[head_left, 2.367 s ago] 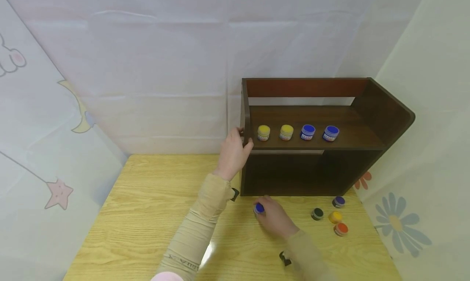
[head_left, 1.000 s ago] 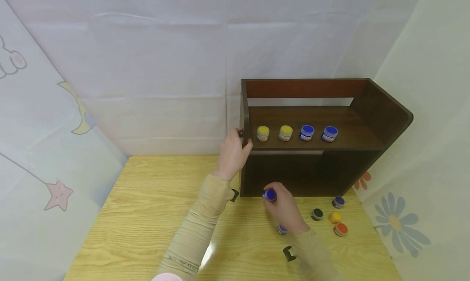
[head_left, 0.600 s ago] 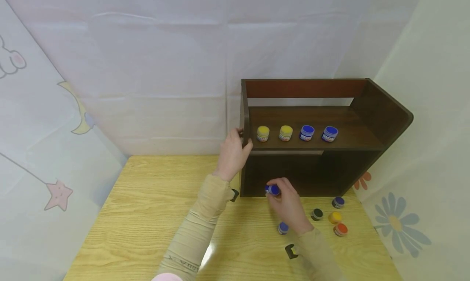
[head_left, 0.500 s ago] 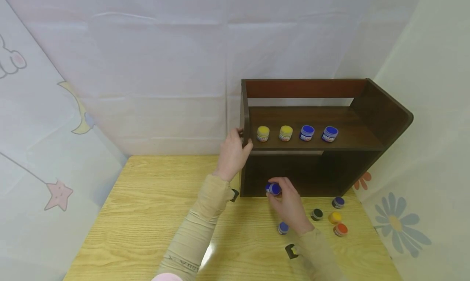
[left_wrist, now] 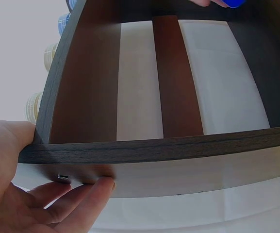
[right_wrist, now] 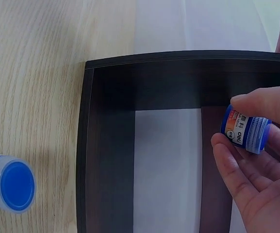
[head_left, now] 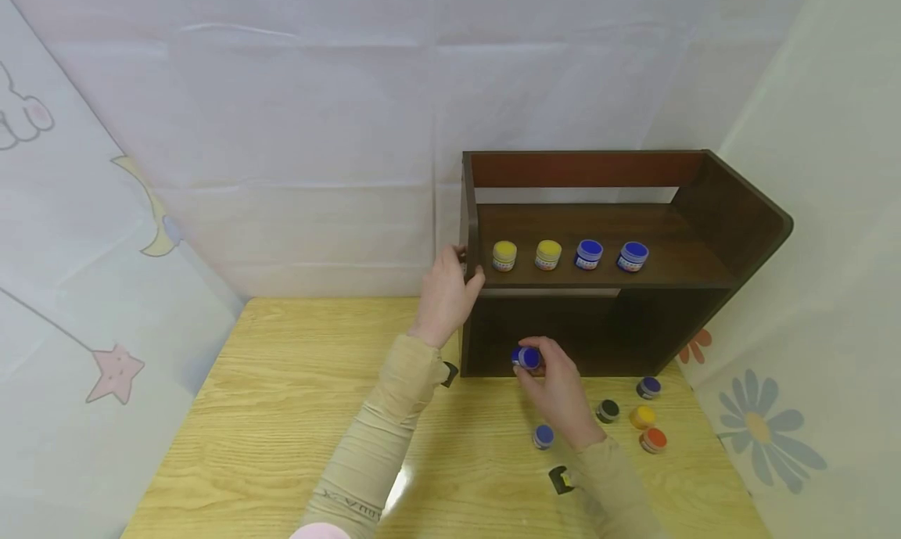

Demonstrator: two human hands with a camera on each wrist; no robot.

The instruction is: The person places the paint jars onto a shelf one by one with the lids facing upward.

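Note:
My left hand (head_left: 445,298) grips the left side panel of a dark brown wooden shelf (head_left: 605,286). In the left wrist view the thumb lies at the panel's front edge and the fingers (left_wrist: 84,206) press its outer face. My right hand (head_left: 559,386) pinches a small blue paint jar (right_wrist: 241,128) between thumb and fingers, tilted, in front of the lower compartment. Its label faces the right wrist camera. Along the upper board stand two yellow paint jars (head_left: 548,255) and two blue ones (head_left: 589,255).
Another blue paint jar (head_left: 543,437) stands on the wooden table (head_left: 317,414), left of my right wrist. To the right are dark green (head_left: 608,411), yellow-orange (head_left: 643,417), red-orange (head_left: 653,440) and purple-blue (head_left: 649,388) jars. Pale printed cloth (head_left: 317,132) surrounds the table.
My right hand has lifted the blue jar off the table, brought it right and up to the lower compartment, and tilted it. My left hand has kept its grip on the shelf.

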